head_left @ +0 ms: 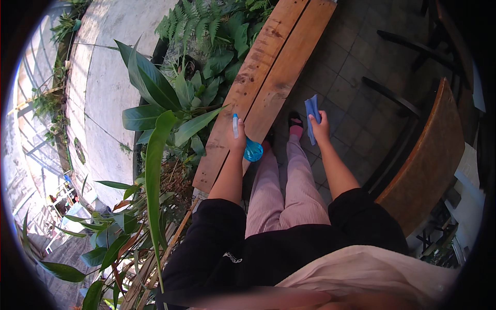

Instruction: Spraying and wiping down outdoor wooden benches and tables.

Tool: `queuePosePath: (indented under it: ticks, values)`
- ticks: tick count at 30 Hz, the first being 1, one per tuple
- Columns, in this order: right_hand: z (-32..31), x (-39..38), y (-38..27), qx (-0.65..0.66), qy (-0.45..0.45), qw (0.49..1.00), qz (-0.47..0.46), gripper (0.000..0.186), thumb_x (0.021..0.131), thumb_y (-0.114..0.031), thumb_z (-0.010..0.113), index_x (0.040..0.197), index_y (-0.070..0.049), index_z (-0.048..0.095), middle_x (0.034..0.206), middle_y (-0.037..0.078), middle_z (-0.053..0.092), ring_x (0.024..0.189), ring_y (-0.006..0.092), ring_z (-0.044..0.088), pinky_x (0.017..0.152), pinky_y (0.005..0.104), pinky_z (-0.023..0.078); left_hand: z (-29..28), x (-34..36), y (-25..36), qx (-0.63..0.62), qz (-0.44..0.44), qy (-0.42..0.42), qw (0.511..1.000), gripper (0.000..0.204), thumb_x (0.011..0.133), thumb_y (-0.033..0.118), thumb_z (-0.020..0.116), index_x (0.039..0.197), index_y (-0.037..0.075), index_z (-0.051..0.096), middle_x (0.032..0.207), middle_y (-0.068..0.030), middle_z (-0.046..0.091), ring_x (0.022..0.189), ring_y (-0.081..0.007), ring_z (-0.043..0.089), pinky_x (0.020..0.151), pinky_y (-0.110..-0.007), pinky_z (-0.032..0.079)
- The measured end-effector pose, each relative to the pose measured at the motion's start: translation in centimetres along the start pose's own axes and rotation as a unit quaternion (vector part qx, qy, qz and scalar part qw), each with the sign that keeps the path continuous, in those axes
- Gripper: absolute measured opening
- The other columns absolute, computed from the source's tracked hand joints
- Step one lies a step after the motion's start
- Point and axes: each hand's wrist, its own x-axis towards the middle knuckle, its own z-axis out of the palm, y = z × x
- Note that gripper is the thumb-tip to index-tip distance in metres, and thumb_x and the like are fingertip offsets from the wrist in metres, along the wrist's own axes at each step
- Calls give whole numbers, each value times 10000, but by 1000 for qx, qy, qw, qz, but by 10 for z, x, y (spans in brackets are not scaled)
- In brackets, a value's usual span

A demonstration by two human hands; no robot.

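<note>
My left hand (237,138) is closed around the neck of a spray bottle (253,150) with a see-through blue body and a white and blue trigger head. It is held above the near part of a wooden plank bench or ledge (274,82). A folded blue cloth (312,119) hangs upright from my right hand (321,127), pinched between thumb and fingers. That hand is over the tiled floor, to the right of the planks and apart from them.
Leafy green plants (160,103) crowd the left side of the planks, some leaves reaching over the edge. At right stands a wooden table (429,160) with a curved edge, beside dark chair parts (392,95). Grey floor tiles (346,77) lie between. My feet are near the planks.
</note>
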Motion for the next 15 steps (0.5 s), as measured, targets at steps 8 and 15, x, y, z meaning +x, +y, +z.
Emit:
queuePosePath:
  ticks: [8,15]
  values:
    - [-16,-18,22,-11,19,1000,-12,364,849,-305,696,1086,-66,555,1006,151,656,920,321,635,812,400,484,3,-18,-9,6,-39,-74,996,509,935,504,526,826,25,659,711,-68,623,685,-162,604,645,-328,463]
    - [-12,-26,36,-18,-18,1000,16,366,842,-297,701,1093,-70,563,1036,154,650,951,316,627,827,391,478,10,-45,12,33,-86,-174,980,559,914,533,548,734,15,656,615,-85,593,617,-192,597,595,-359,442]
